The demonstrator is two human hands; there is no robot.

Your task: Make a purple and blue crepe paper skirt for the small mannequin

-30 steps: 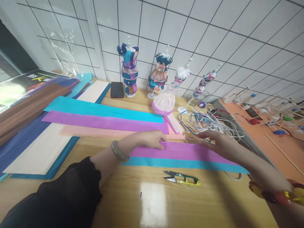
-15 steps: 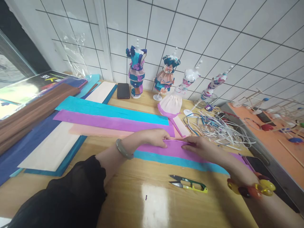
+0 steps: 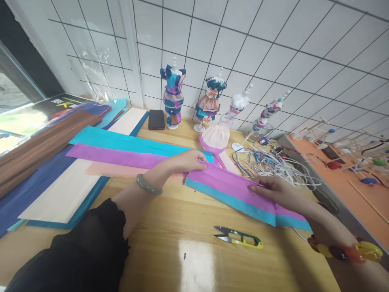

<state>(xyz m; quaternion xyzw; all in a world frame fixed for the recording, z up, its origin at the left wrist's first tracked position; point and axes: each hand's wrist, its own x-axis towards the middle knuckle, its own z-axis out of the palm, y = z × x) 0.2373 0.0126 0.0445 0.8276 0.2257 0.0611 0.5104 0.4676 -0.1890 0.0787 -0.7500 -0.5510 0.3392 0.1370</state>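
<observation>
Between my hands stretches a purple-and-blue paper strip, purple along its far side and blue along its near side. My left hand pinches the strip's far left corner. Farther right, my right hand has its thumb and fingers closed on the far edge. The strip slants toward the lower right and looks partly raised from the table, with its right end passing under my right forearm. Yellow-and-green thread snips lie on the table in front of it. Behind my left hand are a blue strip and a purple strip.
Dressed miniature mannequins line the wall. A phone lies beside them. Tangled ribbons are at the right, next to an orange surface with wooden models. Cream and brown paper sheets lie at the left.
My hands have moved apart, the left one up and leftward, the right one rightward. The purple-and-blue strip has been lifted and tilted between them, its left end now showing.
</observation>
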